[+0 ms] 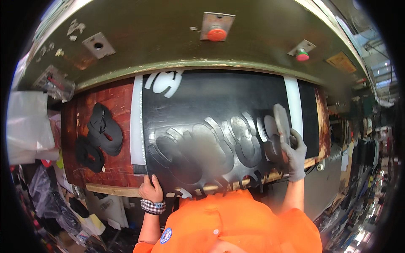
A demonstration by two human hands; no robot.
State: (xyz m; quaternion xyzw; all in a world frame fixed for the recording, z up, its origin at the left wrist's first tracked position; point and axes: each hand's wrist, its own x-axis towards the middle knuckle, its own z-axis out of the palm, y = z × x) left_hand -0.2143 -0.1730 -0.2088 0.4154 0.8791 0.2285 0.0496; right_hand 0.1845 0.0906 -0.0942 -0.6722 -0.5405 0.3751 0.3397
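Observation:
A wide black rubber-like sheet (pixel 223 95) lies across the bench, its near edge ragged with cut-outs. Several shoe-sole outlines (pixel 247 145) mark its nearer half; a blurred patch covers part of them. At its near left corner, my bare left hand (pixel 152 189) is closed on the sheet's edge, thumb and fingertips up. My right hand (pixel 295 154), in a grey glove, is closed round a sole-shaped piece (pixel 281 120), probably a cutting die, which stands tilted on edge over the sheet's right side. What its far face looks like is hidden.
Black cut pieces (pixel 109 135) lie stacked on the reddish-brown board (pixel 126 95) at left. White strips (pixel 294 101) show beside the black sheet. Beyond stands a green machine beam (pixel 160 38) with a red push button (pixel 216 33). Clear plastic sheeting (pixel 27 126) hangs at far left.

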